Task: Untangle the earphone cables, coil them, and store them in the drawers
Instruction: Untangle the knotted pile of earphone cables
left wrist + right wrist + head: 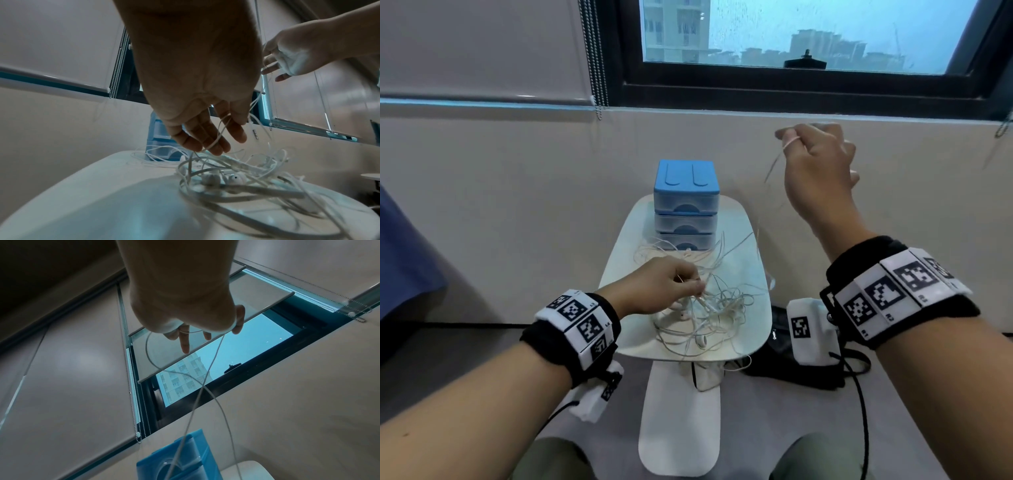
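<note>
Table (751,260): small, white, rounded top, set in front of the person under a dark-framed window (791,34). Drawers (686,209) stand at its far end: blue top, three clear tiers stacked, all pushed in. Black bag (784,356) on the floor to the right of the table.

Cables (709,308): white tangle heaped on the near half of the table, some loops reaching back to the base of the drawers, one or two hanging over the near edge. Earbuds visible in the heap in the left wrist view (236,178).

Right hand (818,168): raised well above the table, to the right of the drawers. One strand (770,171) is looped round a finger and pinched there; it runs down from the hand toward the tangle. Right wrist view shows two runs of it crossing below the fingers (185,340) and passing in front of the drawers.

Left hand (664,284): low over the left side of the heap, fingers curled, pinching strands at the fingertips. Left wrist view shows a cable draped across the fingers (205,138).

Both wrists carry marker bands.
</note>
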The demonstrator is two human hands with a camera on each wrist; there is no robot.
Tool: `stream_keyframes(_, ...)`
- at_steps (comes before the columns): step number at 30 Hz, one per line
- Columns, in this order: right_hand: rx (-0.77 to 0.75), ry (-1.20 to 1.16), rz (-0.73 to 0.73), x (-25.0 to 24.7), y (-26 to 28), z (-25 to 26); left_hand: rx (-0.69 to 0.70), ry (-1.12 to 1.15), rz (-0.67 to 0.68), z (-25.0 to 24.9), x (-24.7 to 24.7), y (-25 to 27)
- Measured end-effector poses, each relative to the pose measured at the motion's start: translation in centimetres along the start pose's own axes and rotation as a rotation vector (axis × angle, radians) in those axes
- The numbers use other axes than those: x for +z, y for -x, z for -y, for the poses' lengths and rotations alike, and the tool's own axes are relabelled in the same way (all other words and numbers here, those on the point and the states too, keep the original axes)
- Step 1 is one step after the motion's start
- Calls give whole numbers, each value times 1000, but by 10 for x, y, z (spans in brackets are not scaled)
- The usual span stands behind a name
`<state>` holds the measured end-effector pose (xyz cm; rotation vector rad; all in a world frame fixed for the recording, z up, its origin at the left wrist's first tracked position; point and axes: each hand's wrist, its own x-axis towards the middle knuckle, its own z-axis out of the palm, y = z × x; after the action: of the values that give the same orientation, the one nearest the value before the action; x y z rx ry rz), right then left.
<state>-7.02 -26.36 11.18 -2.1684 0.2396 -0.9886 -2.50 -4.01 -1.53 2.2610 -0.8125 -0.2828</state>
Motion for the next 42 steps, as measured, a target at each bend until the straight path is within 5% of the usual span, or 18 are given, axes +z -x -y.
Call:
stream_keyframes(16, 94, 52, -91, -9, 2, -16, 29, -53, -80, 4, -14, 4)
stream_keyframes(19, 122, 153, 4, -12, 7, -24, 117, -112, -123, -2, 5, 3)
stream_keyframes(23, 279, 360, 184, -10, 24, -44, 168, -270, 25, 1, 39, -4)
stream_keyframes(30, 347, 563, 794, 12, 56, -85, 84, -182, -22, 35, 31, -11)
stream_keyframes(34, 203, 674, 864, 23, 66, -83, 50, -146, -34, 42, 27, -10)
stream_keyframes(38, 91, 344, 646, 42, 78, -84, 33, -114, -42, 40, 28, -14)
stream_keyframes(42, 45, 290, 897, 56, 95, -87, 53, -163, -51, 42, 29, -13)
